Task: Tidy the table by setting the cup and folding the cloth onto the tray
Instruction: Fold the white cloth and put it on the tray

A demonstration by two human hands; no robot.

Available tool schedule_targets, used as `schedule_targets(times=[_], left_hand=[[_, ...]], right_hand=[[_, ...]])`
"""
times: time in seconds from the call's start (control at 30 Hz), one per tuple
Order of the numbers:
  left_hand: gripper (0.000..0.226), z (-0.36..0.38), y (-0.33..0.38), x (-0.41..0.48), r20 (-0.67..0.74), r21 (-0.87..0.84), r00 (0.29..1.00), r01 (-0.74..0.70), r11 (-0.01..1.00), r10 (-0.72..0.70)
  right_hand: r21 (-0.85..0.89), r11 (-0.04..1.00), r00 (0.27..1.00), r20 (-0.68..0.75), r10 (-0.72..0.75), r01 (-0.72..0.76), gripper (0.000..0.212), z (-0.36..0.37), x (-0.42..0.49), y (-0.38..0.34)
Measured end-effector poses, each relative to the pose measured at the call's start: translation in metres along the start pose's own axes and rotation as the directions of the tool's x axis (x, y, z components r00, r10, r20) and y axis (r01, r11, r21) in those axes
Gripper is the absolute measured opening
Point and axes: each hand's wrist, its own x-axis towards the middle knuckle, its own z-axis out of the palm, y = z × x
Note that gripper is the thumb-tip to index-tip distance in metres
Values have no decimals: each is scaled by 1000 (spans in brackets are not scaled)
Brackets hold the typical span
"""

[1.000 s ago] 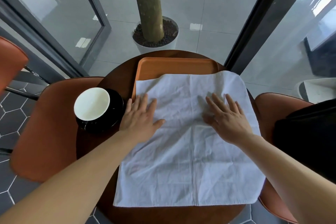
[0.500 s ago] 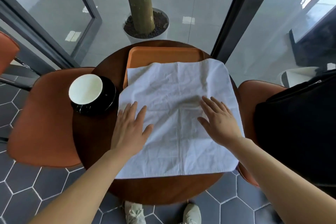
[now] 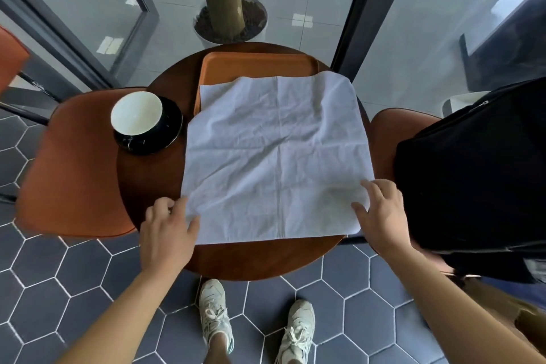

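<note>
We've slid down the cloth [image 3: 274,151] to its near corners: our left hand [image 3: 168,227] pinches one, right hand [image 3: 382,213] lies spread wide. Far edge overlaps the tray [image 3: 257,63]; the fold looks next.

Two bare forearms reach forward from the bottom corners. The left hand [image 3: 165,233], fingers curled, pinches the near left corner of a white square cloth [image 3: 274,151] under its thumb. The right hand [image 3: 384,216] rests spread, slightly bent fingers on the near right corner.
</note>
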Motion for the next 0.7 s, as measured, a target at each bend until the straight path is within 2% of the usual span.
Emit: schedule_targets(times=[0.17,0.27,0.33,0.43,0.57,0.7], left_hand=[[60,-3,5,-9,66,-35,988,145,989,-142],[59,-5,10,-8,125,-97,962,257,962,-244],[59,-6,12,-6,172,-159,929,354,922,-327],[46,-5,12,-1,195,-242,909,408,880,-367],[24,0,10,-1,187,-272,903,427,862,-388],[15,-2,8,-7,125,-443,897,434,785,-425]], right_hand=[[202,939,959,125,256,-277,81,4,-8,11],[344,852,911,264,317,-396,94,6,-8,15],[425,782,884,319,342,-456,94,7,-9,17],[488,738,885,261,386,-466,81,5,-14,20],[631,656,900,175,399,-414,63,-10,-20,20],[654,710,948,35,318,-262,26,-30,-23,13]])
